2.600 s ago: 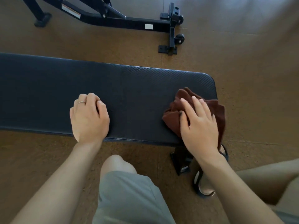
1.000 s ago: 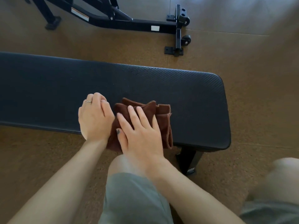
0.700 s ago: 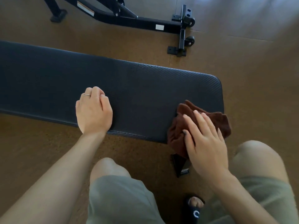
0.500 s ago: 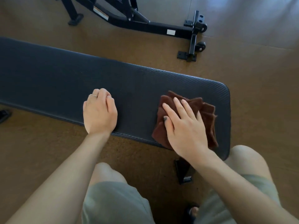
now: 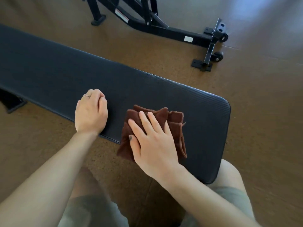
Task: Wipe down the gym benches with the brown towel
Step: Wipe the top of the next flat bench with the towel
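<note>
Flat and spread, my right hand presses the brown towel onto the bench pad with straight fingers, nothing pinched or curled round the cloth. My left hand sits beside it on the near edge of the pad, fingers curled under into a loose fist that grasps nothing, a thin ring on one finger. I see the towel folded in several layers toward the right end of the bench, its near-left corner hanging just past the pad's front edge. One bench pad is in view, dark with a fine ribbed texture, running from the left edge toward the right. Beyond it stands one black metal equipment frame with two small wheels at its foot; it carries two labels, a long one and a small white square, both too small for me to read. Brown speckled flooring runs under everything, turning grey at the far side. My two knees in grey-green shorts show at the bottom.
</note>
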A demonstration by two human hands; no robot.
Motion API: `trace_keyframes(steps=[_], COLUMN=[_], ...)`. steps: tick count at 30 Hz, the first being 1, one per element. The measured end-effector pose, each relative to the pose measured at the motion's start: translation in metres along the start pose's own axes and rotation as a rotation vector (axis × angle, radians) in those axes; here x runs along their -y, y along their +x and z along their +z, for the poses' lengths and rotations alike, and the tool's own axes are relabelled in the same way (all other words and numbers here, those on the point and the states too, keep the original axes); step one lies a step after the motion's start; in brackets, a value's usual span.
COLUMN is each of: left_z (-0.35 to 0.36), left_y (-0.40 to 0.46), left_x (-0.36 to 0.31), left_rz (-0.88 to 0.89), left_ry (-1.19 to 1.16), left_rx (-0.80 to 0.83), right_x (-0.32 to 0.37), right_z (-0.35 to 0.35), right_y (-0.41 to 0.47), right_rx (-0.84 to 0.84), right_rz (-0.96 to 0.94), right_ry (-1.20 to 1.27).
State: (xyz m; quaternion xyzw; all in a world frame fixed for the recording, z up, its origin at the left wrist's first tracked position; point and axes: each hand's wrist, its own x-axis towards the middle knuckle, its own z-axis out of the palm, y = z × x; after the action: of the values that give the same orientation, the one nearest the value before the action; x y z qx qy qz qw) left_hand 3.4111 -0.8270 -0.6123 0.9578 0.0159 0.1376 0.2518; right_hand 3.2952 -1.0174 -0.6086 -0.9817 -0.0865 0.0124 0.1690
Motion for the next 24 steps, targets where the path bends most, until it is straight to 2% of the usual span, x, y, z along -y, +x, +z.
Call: trace_keyframes(steps=[4, 10, 13, 19, 22, 24], left_z=[0.000, 0.002, 0.002, -0.003, -0.015, -0.018], left_y=[0.001, 0.001, 0.002, 0.015, 0.034, 0.051], left_x=[-0.001, 0.004, 0.005, 0.012, 0.033, 0.050], left_rz=[0.017, 0.059, 0.077, 0.188, 0.392, 0.438], left_ry=[0.017, -0.007, 0.001, 0.055, 0.098, 0.098], left_rx=[0.006, -0.027, -0.030, 0.067, 0.122, 0.122], right_x=[-0.017, -0.022, -0.008, 0.031, 0.035, 0.027], right_z=[-0.005, -0.004, 0.001, 0.014, 0.015, 0.012], right_y=[0.057, 0.165, 0.145, 0.019, 0.025, 0.058], right_rx=[0.004, -0.078, -0.087, -0.095, -0.107, -0.093], right_rz=[-0.083, 0.063, 0.117, 0.164, 0.195, 0.182], right_ry=[0.025, 0.031, 0.011, -0.040, -0.073, -0.062])
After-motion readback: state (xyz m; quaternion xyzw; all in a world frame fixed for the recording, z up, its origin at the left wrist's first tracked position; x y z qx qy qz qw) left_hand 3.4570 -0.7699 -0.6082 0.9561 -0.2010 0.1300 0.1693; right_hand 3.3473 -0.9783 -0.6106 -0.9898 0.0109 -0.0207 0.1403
